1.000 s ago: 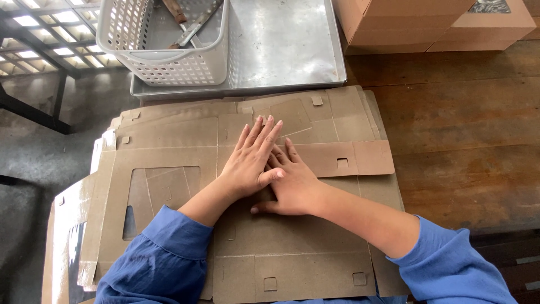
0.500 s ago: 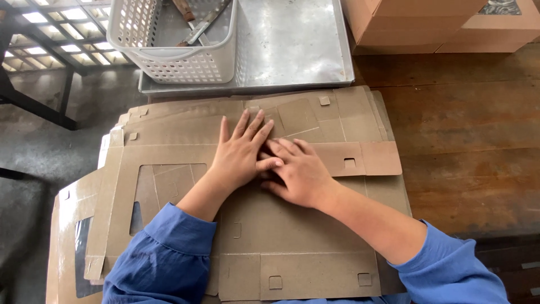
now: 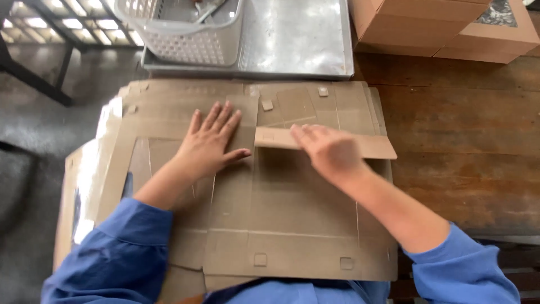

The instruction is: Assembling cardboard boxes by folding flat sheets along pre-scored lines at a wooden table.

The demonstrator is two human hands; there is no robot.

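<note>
Hands apart: left hand (image 3: 211, 143) flat, fingers spread on cardboard blank (image 3: 292, 225); right hand (image 3: 329, 151) open, pressing folded flap (image 3: 377, 147).

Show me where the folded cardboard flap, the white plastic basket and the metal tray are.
folded cardboard flap (image 3: 374, 147), head view, its right end.
white plastic basket (image 3: 191, 48), head view, its front wall.
metal tray (image 3: 298, 39), head view, its bare floor.

A white perforated plastic basket (image 3: 185, 34) sits on a metal tray (image 3: 304, 39) at the far edge of the wooden table (image 3: 461, 146). Closed brown cardboard boxes (image 3: 427, 28) stand just right of the tray. Grey floor (image 3: 34, 129) lies left.
</note>
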